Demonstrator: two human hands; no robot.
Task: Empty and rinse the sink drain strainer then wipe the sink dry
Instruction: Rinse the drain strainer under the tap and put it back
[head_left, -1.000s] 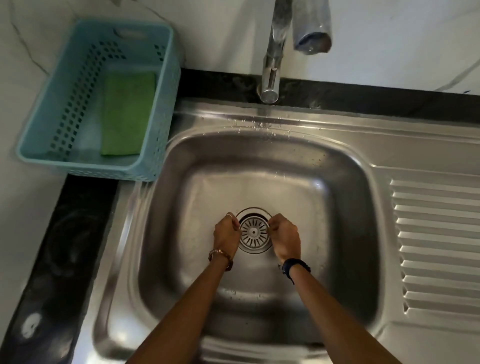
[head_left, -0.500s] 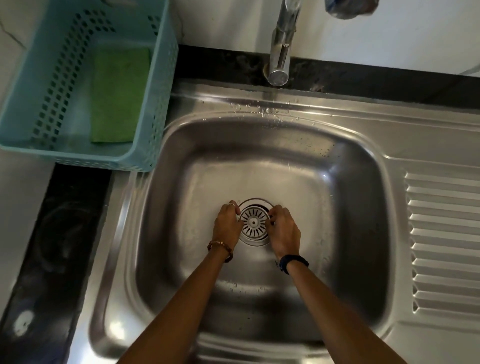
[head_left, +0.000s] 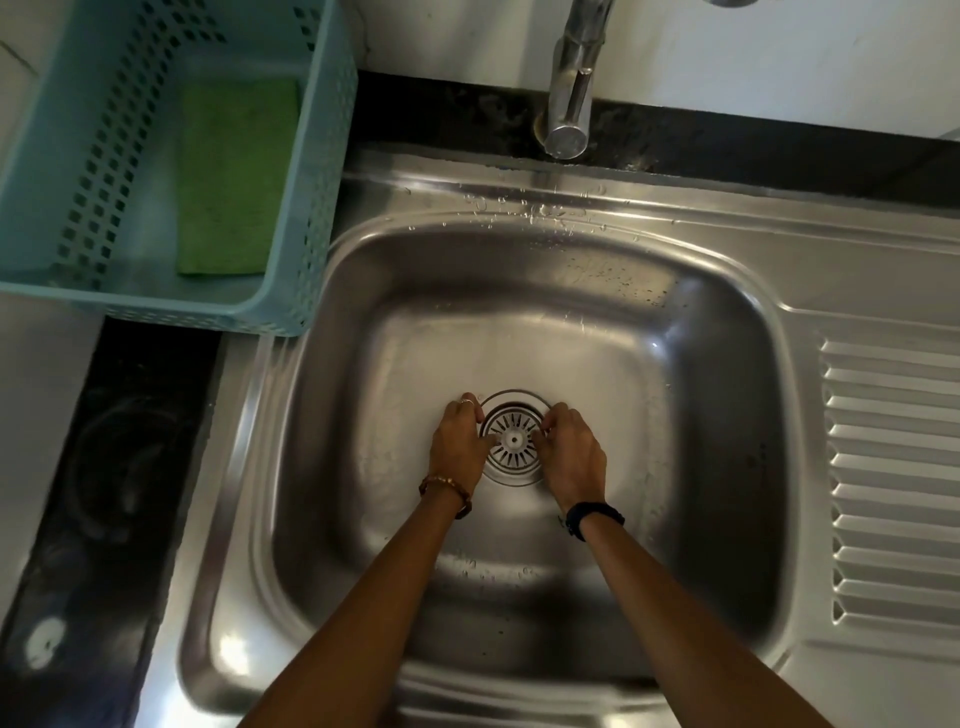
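Note:
The round metal drain strainer (head_left: 513, 439) sits in the drain at the middle of the stainless steel sink (head_left: 675, 415). My left hand (head_left: 460, 447) is at its left edge and my right hand (head_left: 571, 457) at its right edge, fingers curled onto the strainer's rim from both sides. The strainer lies flat in its seat. Water droplets dot the sink's far rim. A green cloth (head_left: 234, 176) lies in a light blue basket (head_left: 317, 208) on the counter at the left.
The tap (head_left: 569, 98) stands behind the sink, its spout out of the frame at the top. A ribbed draining board (head_left: 893, 478) lies to the right. Black counter edging (head_left: 114, 467) runs along the left and back.
Both hands have closed in slightly on the strainer, fingers now reaching over its rim. The camera has tipped downward, so the basket and tap sit higher in view.

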